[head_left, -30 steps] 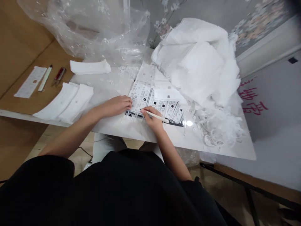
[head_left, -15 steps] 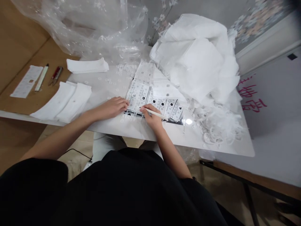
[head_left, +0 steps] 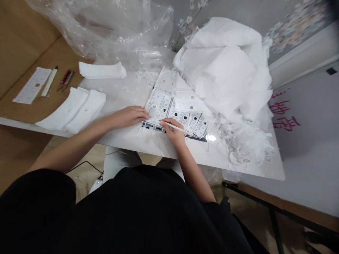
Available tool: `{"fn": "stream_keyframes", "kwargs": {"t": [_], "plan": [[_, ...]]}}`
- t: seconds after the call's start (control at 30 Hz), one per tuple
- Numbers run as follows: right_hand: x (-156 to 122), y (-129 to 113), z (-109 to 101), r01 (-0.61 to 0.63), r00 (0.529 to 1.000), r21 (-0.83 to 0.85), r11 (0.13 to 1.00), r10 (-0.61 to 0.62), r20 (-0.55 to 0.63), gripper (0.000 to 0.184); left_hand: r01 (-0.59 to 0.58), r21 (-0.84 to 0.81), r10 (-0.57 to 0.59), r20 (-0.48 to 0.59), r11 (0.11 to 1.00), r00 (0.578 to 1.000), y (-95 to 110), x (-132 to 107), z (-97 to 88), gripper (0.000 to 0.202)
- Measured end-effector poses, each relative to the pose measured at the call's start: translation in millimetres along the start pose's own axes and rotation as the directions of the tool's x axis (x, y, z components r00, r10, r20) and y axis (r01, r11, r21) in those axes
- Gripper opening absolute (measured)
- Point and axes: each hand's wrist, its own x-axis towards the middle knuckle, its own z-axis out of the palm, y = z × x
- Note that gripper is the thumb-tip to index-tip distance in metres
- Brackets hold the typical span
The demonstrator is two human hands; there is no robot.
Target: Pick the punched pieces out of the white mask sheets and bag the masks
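Observation:
My right hand grips a thin pale stick tool like a pen, its tip on a white perforated sheet with small round cut-outs and black squares. My left hand lies flat on the table, fingertips pressing the sheet's left edge. More such sheets overlap to the right, over a dark backing strip. Small punched-out white bits lie around the sheet near my hands.
A big heap of white material fills the table's back right, with curly white scraps in front. Crumpled clear plastic lies at the back. White stacks sit left; a paper slip, a pen and red cutters lie on brown board.
My hands stay on the sheet with hardly any shift; the stick's tip keeps to the same spot. Only the camera view has drifted slightly.

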Motion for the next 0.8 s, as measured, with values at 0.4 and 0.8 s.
{"fn": "stream_keyframes", "kwargs": {"t": [0.4,0.8], "plan": [[0.4,1.9,-0.1,0.049,0.998,-0.053,0.997,-0.047,0.029,0.029,0.006,0.083,-0.015,0.102,0.997,0.995,-3.1,5.6,-3.1,0.037],[0.8,4.4,0.0,0.057,0.998,-0.046,0.997,-0.056,0.04,0.028,0.024,0.089,-0.032,0.094,0.996,0.995,-3.7,6.0,-2.4,0.035]]}}
